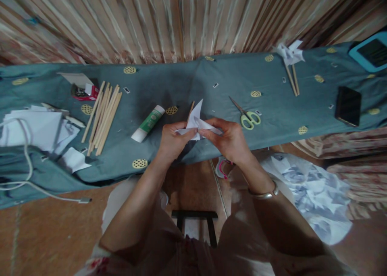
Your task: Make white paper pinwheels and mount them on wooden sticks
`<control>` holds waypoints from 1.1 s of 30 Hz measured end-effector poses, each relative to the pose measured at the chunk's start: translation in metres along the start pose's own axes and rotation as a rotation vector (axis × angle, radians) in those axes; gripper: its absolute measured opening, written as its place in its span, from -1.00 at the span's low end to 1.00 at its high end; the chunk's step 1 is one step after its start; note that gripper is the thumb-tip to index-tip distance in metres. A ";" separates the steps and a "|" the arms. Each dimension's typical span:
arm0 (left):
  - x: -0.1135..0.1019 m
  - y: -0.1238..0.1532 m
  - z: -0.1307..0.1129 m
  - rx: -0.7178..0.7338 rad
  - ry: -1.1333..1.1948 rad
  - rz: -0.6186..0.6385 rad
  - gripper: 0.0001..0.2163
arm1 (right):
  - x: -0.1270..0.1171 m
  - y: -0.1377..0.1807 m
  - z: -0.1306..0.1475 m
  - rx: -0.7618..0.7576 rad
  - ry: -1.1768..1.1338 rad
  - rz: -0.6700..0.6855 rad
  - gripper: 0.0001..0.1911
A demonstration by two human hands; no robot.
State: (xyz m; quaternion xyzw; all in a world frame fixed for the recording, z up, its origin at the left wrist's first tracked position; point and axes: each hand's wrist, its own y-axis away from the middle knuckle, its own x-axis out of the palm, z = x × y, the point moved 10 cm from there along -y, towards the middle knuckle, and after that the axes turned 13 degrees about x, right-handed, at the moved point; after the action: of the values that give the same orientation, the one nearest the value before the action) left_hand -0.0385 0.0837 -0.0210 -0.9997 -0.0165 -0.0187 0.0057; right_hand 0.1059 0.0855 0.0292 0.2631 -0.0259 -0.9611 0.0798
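Note:
Both hands hold a folded white paper piece (197,119) with pointed flaps, just above the front edge of a table covered in teal cloth (169,82). My left hand (172,142) pinches its left side. My right hand (230,139) pinches its right side, fingers closed on a flap. A thin wooden stick (190,110) lies on the cloth right behind the paper. A green and white glue stick (148,123) lies to the left of my hands, and yellow-handled scissors (246,114) lie to the right.
A bundle of wooden sticks (102,115), a small red box (85,91) and white paper sheets (36,128) with a white cable (27,163) fill the left. A finished paper pinwheel (290,60), a dark phone (348,105) and a teal tablet (373,51) sit right. Crumpled paper scraps (314,191) lie on the floor.

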 end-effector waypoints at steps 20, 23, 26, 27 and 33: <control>-0.004 0.001 -0.004 0.060 -0.023 -0.032 -0.80 | 0.005 -0.006 -0.009 0.110 -0.246 0.017 -0.82; -0.006 0.001 -0.006 0.077 -0.022 -0.059 -0.81 | 0.004 -0.007 -0.009 0.124 -0.254 0.001 -0.78; -0.008 0.001 -0.007 0.087 -0.017 -0.081 -0.81 | 0.004 -0.007 -0.009 0.125 -0.263 -0.012 -0.74; -0.008 0.001 -0.007 0.085 -0.017 -0.088 -0.81 | 0.004 -0.007 -0.009 0.124 -0.263 -0.016 -0.74; -0.010 0.002 -0.009 0.081 -0.036 -0.112 -0.82 | 0.007 -0.007 -0.013 0.153 -0.284 -0.022 -0.74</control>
State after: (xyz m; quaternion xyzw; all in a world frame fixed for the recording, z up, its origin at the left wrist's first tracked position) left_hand -0.0488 0.0813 -0.0128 -0.9963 -0.0732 -0.0003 0.0447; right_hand 0.1053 0.0907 0.0142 0.1302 -0.1071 -0.9847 0.0446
